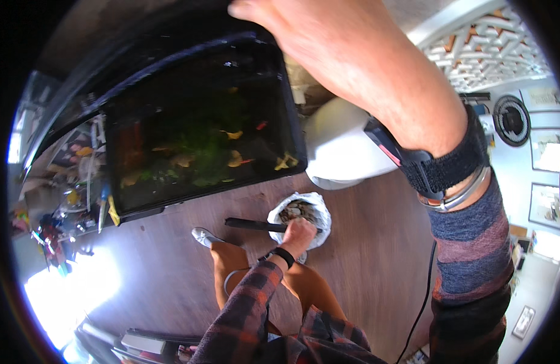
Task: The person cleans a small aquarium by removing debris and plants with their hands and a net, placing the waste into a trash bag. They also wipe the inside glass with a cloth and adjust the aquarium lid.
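Observation:
My left hand [300,235], in a plaid sleeve, is closed around a long black bar [252,224]. The bar lies level across the mouth of a bin lined with a white plastic bag [324,214], which has brownish scraps inside. My right hand [302,27] is raised large at the top, partly cut off by the picture's edge; what its fingers touch is hidden. Below and left of it is a black-rimmed aquarium [299,136] with dark water, green plants, yellowish leaf-like pieces [234,135] and small red fish [261,125].
A rounded white object [348,150] stands right of the aquarium. Clutter with bottles and tools [70,195] lies at the left. A black cable [421,314] runs over the wooden floor [375,255]. A black fan [511,120] and framed pictures are at the far right.

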{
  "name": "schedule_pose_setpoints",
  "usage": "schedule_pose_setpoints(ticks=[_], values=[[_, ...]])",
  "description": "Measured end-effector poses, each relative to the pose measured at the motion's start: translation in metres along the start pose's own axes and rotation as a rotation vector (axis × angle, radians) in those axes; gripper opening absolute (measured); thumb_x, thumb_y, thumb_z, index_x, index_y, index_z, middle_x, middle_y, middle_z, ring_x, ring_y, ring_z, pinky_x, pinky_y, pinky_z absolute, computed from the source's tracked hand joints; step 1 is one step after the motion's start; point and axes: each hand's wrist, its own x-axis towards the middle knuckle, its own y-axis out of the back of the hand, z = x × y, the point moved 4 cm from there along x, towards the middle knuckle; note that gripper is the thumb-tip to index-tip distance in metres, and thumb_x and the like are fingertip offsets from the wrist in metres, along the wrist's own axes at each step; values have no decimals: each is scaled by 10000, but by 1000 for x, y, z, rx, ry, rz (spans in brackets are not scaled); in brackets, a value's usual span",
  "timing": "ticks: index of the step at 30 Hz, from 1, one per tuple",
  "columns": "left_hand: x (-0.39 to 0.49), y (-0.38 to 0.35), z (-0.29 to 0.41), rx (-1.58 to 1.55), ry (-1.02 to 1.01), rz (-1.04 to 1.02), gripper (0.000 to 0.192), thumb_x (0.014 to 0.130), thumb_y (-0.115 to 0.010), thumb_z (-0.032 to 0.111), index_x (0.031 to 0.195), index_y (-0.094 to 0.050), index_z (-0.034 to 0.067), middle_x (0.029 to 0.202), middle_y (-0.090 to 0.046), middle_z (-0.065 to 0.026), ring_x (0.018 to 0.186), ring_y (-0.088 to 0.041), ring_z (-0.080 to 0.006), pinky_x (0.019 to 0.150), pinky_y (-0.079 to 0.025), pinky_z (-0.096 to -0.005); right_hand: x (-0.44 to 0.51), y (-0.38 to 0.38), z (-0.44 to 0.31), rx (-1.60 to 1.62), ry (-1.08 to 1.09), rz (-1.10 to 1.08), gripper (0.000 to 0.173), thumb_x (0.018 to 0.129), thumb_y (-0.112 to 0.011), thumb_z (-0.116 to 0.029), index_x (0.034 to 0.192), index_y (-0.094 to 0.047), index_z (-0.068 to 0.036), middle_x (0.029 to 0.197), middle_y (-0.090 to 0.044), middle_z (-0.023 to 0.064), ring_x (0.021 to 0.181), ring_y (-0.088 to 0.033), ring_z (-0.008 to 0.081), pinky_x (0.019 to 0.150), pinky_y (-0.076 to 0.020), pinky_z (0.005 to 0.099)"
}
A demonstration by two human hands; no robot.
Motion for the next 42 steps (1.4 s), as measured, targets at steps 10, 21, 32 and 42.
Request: schedule_pose_setpoints(ticks=[10, 21, 32, 42], values=[[-120, 111, -50, -139, 244, 150, 313, 865, -619, 131, 1178, -622, 129, 1035, -618, -28, 1022, -627, -231, 870, -533, -375, -1, 8, -11, 29, -179, -135, 432, 965, -663, -209, 1371, -570, -96, 1266, -630, 121, 1156, -572, 336, 991, -462, 444], [-311, 154, -231, 85, 698, 418, 344, 821, -627, 114, 1164, -621, 119, 1062, -663, -43, 997, -643, -243, 870, -525, -396, 11, 3, 7, 60, -358, -336, 458, 1013, -509, -112, 1469, -488, -77, 1438, -513, 179, 1351, -474, 351, 1152, -371, 443], [-313, 114, -326, 118, 745, 524, 339, 819, -643, 104, 1159, -638, 108, 1139, -669, -72, 1090, -634, -286, 977, -511, -431, -2, 11, 29, 3, -357, -381, 492, 1012, -425, -83, 1501, -443, -31, 1494, -484, 184, 1398, -451, 317, 1188, -320, 409], [-333, 78, -338, 133, 717, 614, 328, 825, -633, 115, 1152, -647, 107, 1183, -653, -71, 1133, -609, -269, 980, -498, -408, -35, 20, 78, -73, -455, -357, 545, 1093, -382, -373, 1570, -361, -112, 1562, -416, 193, 1456, -408, 352, 1211, -339, 430]])
